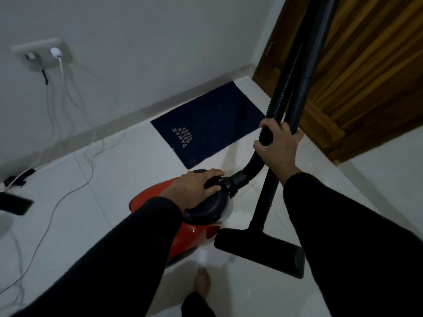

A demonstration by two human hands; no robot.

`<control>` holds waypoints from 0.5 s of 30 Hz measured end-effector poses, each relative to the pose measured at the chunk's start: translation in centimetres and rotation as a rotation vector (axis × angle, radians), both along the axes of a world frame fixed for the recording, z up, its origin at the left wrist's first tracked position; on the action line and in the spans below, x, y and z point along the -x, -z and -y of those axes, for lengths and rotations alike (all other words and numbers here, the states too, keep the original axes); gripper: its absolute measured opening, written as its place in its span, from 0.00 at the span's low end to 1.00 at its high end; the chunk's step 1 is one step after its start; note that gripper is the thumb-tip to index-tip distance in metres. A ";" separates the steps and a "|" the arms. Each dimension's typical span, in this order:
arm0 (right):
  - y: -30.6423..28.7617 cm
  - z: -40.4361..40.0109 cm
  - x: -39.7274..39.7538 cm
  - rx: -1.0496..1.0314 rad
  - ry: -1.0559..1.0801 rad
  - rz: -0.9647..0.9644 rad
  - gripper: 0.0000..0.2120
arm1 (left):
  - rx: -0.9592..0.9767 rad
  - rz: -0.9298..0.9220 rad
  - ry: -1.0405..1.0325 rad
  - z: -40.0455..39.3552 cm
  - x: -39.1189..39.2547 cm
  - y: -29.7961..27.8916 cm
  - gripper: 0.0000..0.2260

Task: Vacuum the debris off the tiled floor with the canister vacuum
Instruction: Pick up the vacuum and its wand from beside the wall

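The left hand clasped the handle of the red vacuum on the floor, while the right hand gripped the hose beside the upright tube, with the brush head flat directly below it.

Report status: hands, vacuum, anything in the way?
Left hand grips canister vacuum handle; right hand holds hose and wand. Floor nozzle on tiles. Loose cables left, dark mat ahead.
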State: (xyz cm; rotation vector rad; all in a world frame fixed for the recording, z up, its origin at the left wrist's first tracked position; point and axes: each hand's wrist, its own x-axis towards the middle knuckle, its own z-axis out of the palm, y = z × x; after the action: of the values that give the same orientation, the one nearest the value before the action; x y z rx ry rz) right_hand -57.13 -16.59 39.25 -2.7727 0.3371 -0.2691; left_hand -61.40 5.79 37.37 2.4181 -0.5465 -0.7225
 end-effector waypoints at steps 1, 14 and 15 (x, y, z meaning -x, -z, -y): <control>-0.4 -0.8 1.6 -0.005 0.007 0.000 0.18 | -0.002 -0.011 0.000 -0.7 1.5 -0.2 0.19; 0.9 -15.9 22.7 0.010 0.121 0.061 0.17 | 0.021 0.047 0.064 -15.5 19.5 2.0 0.19; 1.4 -16.7 24.1 0.009 0.124 0.067 0.17 | 0.021 0.054 0.066 -16.4 20.7 2.6 0.19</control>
State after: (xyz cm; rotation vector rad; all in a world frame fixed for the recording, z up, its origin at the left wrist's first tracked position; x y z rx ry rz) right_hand -81.20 0.13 37.81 -2.7483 0.4920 -0.3938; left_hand -82.12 22.20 34.80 2.4158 -0.6544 -0.6770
